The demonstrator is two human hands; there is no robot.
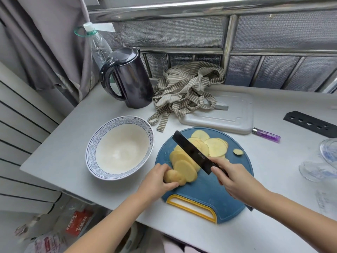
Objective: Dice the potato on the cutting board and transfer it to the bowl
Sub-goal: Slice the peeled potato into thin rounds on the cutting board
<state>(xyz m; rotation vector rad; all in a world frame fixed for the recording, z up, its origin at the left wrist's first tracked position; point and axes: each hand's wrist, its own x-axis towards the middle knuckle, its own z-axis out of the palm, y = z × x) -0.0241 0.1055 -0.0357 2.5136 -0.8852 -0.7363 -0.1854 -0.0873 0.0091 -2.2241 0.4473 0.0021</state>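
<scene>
Currently left hand (158, 181) holds potato stub (174, 177) steady for slicing; right hand (230, 177), grip closed round knife (190, 152), blade above slices (217, 147).

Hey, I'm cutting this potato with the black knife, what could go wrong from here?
One: the left hand pinches only a small yellow potato stub, so its fingers sit close to the black rectangular knife that the right hand grips; a slip could nick them. Two: the round blue plastic cutting board with a yellow handle lies near the pale table's front edge, so hard chopping might shift it.
</scene>
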